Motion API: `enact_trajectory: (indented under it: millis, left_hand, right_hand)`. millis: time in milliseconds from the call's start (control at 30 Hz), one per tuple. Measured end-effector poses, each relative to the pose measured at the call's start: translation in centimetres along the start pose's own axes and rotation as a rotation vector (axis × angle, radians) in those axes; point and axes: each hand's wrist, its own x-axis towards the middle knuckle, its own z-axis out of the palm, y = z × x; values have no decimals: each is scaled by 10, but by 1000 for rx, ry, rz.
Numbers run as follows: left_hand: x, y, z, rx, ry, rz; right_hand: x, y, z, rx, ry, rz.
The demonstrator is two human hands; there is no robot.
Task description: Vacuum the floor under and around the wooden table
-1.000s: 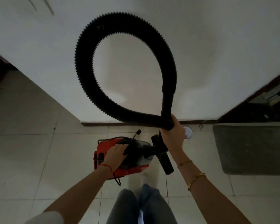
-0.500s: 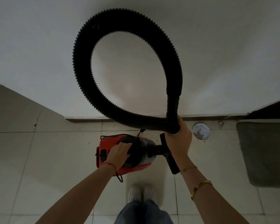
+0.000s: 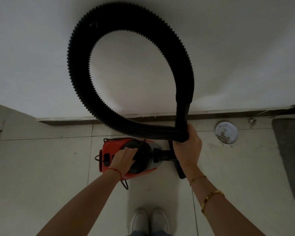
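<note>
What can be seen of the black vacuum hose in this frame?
The hose is black, ribbed, plastic-looking tubing bent into one large upright loop against the white wall. Its far end becomes a smooth sleeve that crosses over the ribbed stretch, and the right hand grips both there. Below sits the red vacuum, held by the left hand.

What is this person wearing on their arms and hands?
Both forearms are bare, with no sleeves or gloves showing. The left hand has a thin red string bracelet at the wrist. The right hand has a fine gold chain at the wrist and a thicker gold bangle further up the forearm.
</note>
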Motion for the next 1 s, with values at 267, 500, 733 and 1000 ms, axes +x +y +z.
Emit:
enact_trajectory:
  millis: [267, 500, 733, 1000]
  left_hand:
    - [31, -16, 32, -5, -50, -1]
    - [38, -7, 31, 132, -39, 17]
    - [24, -3, 37, -5, 120, -49]
    - [-37, -1, 4, -239, 170, -81]
  right_hand:
    - [8, 24, 35, 17, 24, -34]
    - [11, 37, 36, 39, -104, -38]
    - [5, 43, 26, -104, -213, -109]
    - [-12, 21, 2, -351, -273, -210]
